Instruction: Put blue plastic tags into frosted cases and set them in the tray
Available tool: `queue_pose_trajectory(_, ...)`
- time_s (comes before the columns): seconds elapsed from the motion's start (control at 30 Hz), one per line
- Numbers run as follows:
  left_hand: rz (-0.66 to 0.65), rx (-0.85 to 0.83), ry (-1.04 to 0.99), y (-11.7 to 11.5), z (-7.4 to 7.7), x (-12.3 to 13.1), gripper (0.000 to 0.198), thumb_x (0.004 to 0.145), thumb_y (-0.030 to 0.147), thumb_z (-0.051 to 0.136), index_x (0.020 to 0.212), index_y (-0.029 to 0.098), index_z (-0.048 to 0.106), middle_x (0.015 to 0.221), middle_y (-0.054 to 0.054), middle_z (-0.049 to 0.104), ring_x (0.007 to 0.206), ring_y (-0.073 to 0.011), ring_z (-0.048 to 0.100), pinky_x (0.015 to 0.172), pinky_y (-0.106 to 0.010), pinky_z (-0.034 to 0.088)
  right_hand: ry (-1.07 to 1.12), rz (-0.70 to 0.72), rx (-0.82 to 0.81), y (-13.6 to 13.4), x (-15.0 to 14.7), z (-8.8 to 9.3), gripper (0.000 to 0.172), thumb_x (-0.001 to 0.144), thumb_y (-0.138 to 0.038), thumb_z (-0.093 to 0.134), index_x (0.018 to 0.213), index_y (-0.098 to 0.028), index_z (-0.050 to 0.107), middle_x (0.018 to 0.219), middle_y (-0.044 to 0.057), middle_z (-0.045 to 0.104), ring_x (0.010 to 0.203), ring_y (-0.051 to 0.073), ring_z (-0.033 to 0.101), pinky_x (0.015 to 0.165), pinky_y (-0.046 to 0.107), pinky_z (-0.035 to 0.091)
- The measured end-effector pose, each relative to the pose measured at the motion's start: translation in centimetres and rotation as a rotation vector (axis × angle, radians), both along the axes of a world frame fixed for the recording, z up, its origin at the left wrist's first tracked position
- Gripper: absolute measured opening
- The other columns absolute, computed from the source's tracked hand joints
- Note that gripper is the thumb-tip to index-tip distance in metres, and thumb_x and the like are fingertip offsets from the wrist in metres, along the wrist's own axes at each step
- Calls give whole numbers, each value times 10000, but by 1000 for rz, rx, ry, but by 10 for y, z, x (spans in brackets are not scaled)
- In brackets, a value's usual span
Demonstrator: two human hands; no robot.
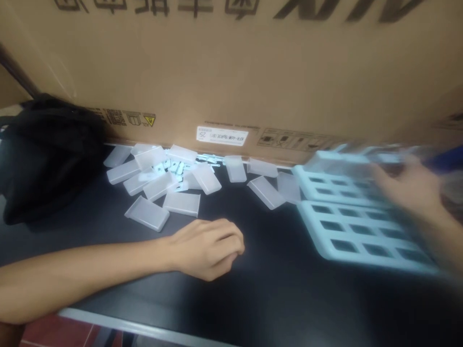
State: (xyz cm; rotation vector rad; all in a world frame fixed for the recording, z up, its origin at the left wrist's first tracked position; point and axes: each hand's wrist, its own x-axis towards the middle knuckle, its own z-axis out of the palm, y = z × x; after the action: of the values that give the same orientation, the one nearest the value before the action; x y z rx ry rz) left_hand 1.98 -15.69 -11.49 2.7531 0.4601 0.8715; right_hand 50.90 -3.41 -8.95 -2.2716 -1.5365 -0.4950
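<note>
My left hand (211, 248) rests on the black table with its fingers curled under, and what they may hold is hidden. Behind it lie several translucent plastic sleeves (148, 213) around a pile of small light-blue pieces (175, 168). At the right, my right hand (412, 185) is smeared by motion over a light-blue tray (350, 219) with rows of rectangular openings. Blurred translucent and blue items (336, 161) lie along the tray's back part, near the right fingers. Whether that hand grips anything is not clear.
A large cardboard box (173, 72) with printed marks stands along the table's back. A black bag (47, 159) sits at the left. The table's pale front edge (144, 330) crosses the lower left. Something dark blue (446, 159) is blurred at the far right.
</note>
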Motion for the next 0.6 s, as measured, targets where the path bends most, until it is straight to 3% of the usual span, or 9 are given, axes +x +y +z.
queue_pose_trajectory(0.13,14,-19,68,-1,2,0,104,950,146,517,1030,207,544,1075,-56,705,946,-161,689,678,-230,560,182,-81,-89,-1,-12,4,794,891,-541,655,1496,-32,586,1173,374,714,1047,414,715,731,492,482)
queue_pose_trajectory(0.3,14,-30,101,0,4,0,112,929,148,525,1019,214,533,1079,-42,708,901,-153,667,617,-232,506,325,-96,-115,-10,-27,0,1064,804,-581,733,1611,11,371,1315,428,624,1177,441,681,782,500,476)
queue_pose_trajectory(0.47,3,-43,119,0,5,1,125,917,135,531,1008,220,521,1080,-25,710,885,-144,654,592,-251,478,331,-138,-127,-13,-38,-3,977,871,-568,619,1601,21,346,1503,444,463,1431,471,490,954,520,421)
queue_pose_trajectory(0.6,-6,-32,120,0,6,1,132,906,118,533,989,219,517,1061,-11,704,865,-141,638,570,-264,458,234,-113,-151,-9,-26,-11,985,870,-592,598,1586,32,343,1433,459,510,1339,501,546,894,530,449)
